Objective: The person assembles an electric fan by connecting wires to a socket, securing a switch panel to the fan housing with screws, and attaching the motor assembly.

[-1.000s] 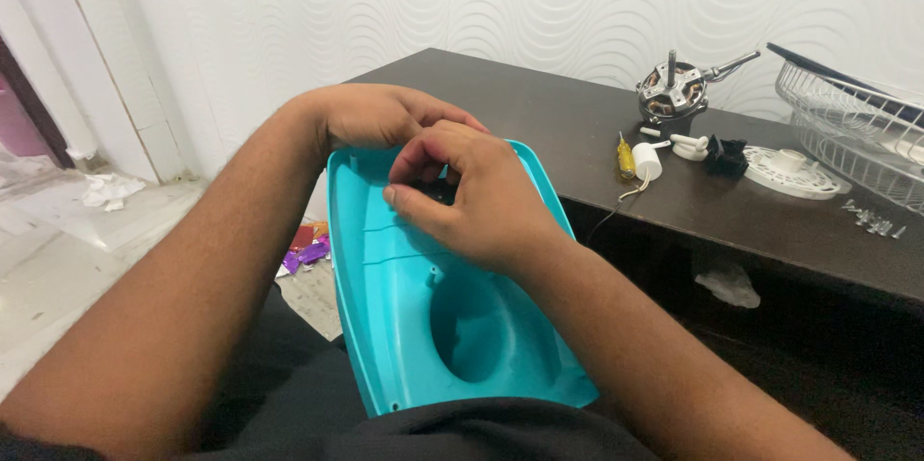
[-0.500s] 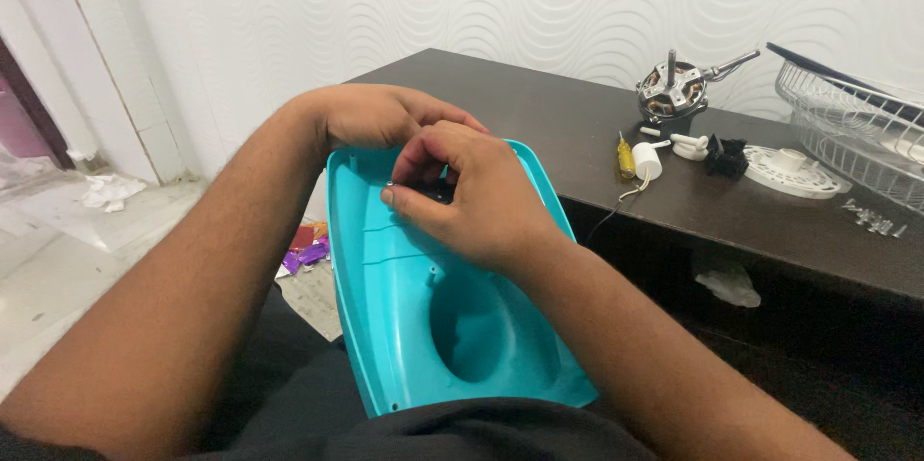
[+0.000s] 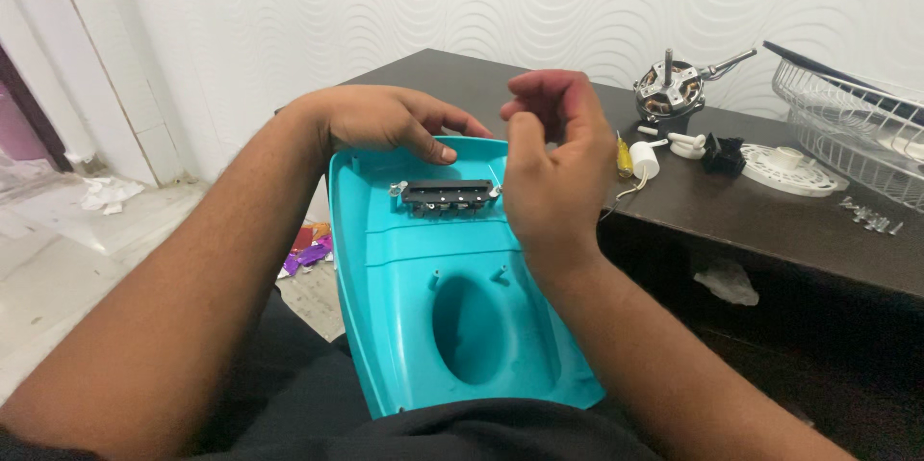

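A teal plastic housing point(image 3: 404, 268) with an oval hole lies tilted on my lap. Across its upper inside sits a black switch block point(image 3: 446, 195) with metal tabs at both ends. My left hand point(image 3: 375, 119) grips the housing's far edge, thumb pressed on the rim just above the block. My right hand point(image 3: 549, 167) hovers raised above the housing's right side, fingers loosely curled and apart, with nothing visible in them.
A dark table point(image 3: 751, 220) to the right carries a bare electric motor point(image 3: 671, 88), a white cylinder with a wire point(image 3: 644, 160), a small yellow tool point(image 3: 626, 155), a white round disc point(image 3: 791, 170), a wire grille point(image 3: 847, 115) and several loose screws point(image 3: 871, 217). Purple wrappers point(image 3: 308, 251) lie on the floor.
My right hand has lifted off the switch block and moved up to the right, uncovering the block. My left hand stays on the housing's far edge.
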